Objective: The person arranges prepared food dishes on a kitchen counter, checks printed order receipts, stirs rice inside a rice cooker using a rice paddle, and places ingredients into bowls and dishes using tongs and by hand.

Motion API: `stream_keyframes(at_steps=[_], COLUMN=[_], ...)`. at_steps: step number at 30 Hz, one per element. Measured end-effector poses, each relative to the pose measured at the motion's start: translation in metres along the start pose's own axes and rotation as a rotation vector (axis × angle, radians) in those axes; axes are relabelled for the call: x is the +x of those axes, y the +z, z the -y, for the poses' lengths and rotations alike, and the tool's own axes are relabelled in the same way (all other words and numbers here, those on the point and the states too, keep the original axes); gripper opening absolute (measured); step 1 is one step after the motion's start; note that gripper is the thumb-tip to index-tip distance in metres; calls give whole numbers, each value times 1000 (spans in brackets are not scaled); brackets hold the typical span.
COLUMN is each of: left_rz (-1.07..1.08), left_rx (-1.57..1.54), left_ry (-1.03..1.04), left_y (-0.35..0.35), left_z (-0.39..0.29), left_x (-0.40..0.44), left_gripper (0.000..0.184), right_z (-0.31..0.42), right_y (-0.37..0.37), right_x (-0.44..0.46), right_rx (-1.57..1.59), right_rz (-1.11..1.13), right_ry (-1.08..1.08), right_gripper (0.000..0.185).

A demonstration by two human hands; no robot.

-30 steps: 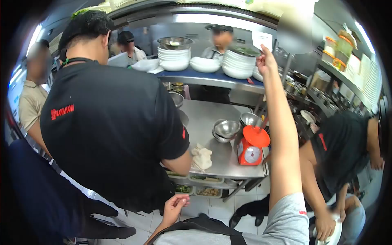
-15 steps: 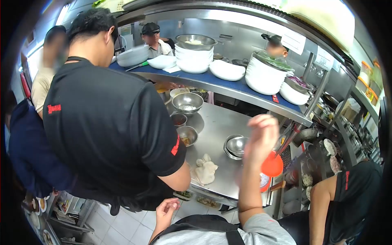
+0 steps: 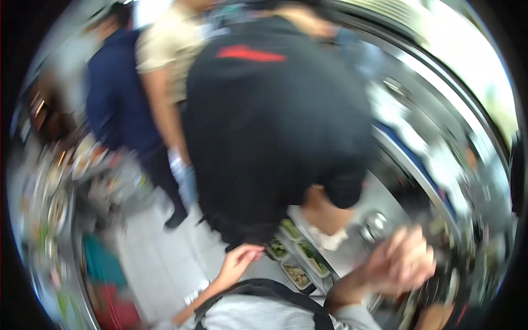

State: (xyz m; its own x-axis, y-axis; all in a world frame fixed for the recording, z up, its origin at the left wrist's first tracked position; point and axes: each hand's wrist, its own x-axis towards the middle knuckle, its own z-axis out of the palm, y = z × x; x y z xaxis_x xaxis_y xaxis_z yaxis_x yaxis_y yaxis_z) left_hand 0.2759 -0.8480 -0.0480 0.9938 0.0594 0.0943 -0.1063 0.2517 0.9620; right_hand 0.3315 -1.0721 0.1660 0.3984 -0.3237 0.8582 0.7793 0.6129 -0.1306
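My left hand [image 3: 241, 264] is low in front of me, fingers stretched forward and nothing visible in them. It is nearest to the dark lower clothing of a co-worker [image 3: 275, 126] in a black shirt, whose back is towards me. My right hand [image 3: 401, 261] is raised at the right with bent fingers, smeared by motion; whether it holds anything does not show. Past it on the steel table [image 3: 352, 261] is a metal bowl [image 3: 376, 225]. A crumpled white item [image 3: 330, 240] lies near the co-worker's forearm.
Trays of green leaves [image 3: 312, 259] and a tray of pale pieces [image 3: 297, 273] sit below the table edge. Other people stand at the left, one in a navy top [image 3: 122, 93]. Tiled floor [image 3: 159, 264] runs between the counters. A teal container [image 3: 103, 261] is lower left.
My view has swung left, so the co-worker in black now fills the middle and the table has shifted right. My right hand is lower in view. The picture is more blurred.
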Motion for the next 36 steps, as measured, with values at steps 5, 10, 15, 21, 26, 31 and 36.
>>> stream_keyframes(at_steps=[5,10,15,21,26,31,36], left_rz=[-215,-664,-973,-1243,-1435,-1619,-1632], left_rx=[144,-62,-58,-127,-85,-75,-160], left_ry=[186,189,295,341,340,390,420], left_y=[-98,-213,-284,-349,-435,-510,-560], left_z=[-48,-70,-101,-111,-118,-150,-171], left_x=[-47,-117,-182,-217,-236,-242,-250], left_gripper=[26,25,24,26,30,33,37], right_z=[-95,-179,-222,-287,-382,-446,-484], right_y=[146,222,310,409,481,567,611], right_x=[-126,-216,-280,-341,-405,-467,-617], right_rx=[-184,270,492,374,450,528,306], right_rz=[363,615,596,670,714,736,1771], right_ry=[849,937,1113,1246,1389,1546,1173], right_gripper=[16,16,42,27,31,39,33])
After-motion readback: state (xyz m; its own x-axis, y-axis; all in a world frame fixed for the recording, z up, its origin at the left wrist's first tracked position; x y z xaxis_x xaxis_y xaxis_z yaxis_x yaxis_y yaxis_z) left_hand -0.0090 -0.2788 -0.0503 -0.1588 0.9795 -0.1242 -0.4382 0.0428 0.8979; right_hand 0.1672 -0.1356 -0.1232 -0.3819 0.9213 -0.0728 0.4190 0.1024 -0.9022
